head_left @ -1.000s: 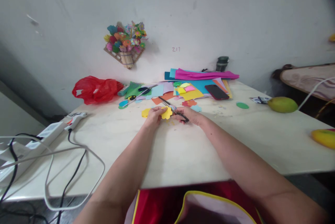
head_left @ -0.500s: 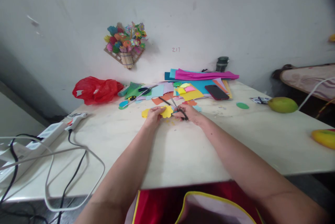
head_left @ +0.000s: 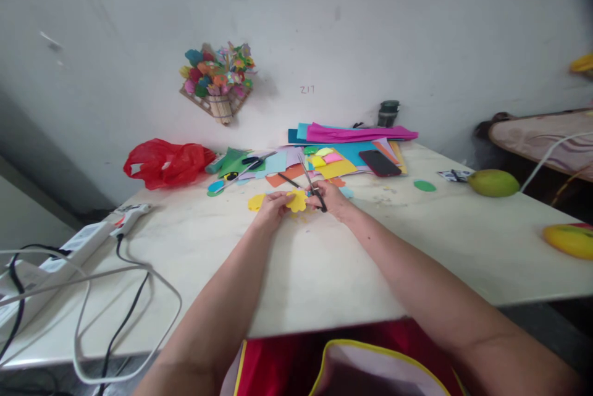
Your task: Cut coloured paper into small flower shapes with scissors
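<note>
Pinched in my left hand (head_left: 274, 209) is a yellow paper flower (head_left: 296, 201) with a scalloped edge. My right hand (head_left: 332, 199) is closed round the black handles of a pair of scissors (head_left: 307, 175); the blades are spread and point away from me. The scissors are just right of the flower, and my right fingertips are close to its edge. Another yellow paper piece (head_left: 256, 202) lies on the table left of my left fingers. Small yellow scraps are scattered on the table below the flower.
Coloured paper sheets (head_left: 345, 168) lie beyond my hands, with a phone (head_left: 380, 163) on them. A second pair of scissors (head_left: 252, 162) and a red plastic bag (head_left: 169, 164) are at the back left. A power strip (head_left: 60, 266) with cables is on the left, a mango (head_left: 493, 183) on the right.
The scissor blades have turned to point more straight ahead. Both hands keep their hold on the flower and the scissors. The whole view has shifted slightly.
</note>
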`<state>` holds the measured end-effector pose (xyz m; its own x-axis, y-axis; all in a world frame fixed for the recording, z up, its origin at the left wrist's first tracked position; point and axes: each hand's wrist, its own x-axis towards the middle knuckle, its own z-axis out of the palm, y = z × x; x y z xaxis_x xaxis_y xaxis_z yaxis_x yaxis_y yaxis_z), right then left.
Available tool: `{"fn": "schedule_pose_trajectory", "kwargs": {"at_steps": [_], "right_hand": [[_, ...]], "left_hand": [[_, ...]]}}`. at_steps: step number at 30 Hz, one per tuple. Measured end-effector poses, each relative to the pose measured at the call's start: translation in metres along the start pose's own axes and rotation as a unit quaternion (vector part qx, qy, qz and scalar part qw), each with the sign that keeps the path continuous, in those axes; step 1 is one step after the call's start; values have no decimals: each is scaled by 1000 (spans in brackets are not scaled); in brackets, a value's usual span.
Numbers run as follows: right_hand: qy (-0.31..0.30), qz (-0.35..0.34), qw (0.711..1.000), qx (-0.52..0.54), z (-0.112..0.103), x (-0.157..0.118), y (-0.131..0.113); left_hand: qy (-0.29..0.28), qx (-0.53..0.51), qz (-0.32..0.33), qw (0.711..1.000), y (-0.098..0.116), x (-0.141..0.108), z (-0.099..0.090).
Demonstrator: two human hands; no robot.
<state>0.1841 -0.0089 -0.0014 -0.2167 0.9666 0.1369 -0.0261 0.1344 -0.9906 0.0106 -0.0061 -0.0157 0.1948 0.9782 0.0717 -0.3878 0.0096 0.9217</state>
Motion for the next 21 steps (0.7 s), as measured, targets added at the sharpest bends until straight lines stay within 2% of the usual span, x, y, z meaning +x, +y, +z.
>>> {"fn": "schedule_pose_trajectory", "kwargs": {"at_steps": [11, 16, 21], "right_hand": [[15, -25, 1000, 9, -3, 0, -2], [27, -10, 999, 24, -5, 2, 0], [16, 4, 999, 30, -4, 3, 4]], "left_hand": [[-2, 6, -12, 1000, 0, -1, 1], [39, -35, 17, 998, 2, 0, 1], [35, -42, 27, 998, 4, 0, 2]]}}
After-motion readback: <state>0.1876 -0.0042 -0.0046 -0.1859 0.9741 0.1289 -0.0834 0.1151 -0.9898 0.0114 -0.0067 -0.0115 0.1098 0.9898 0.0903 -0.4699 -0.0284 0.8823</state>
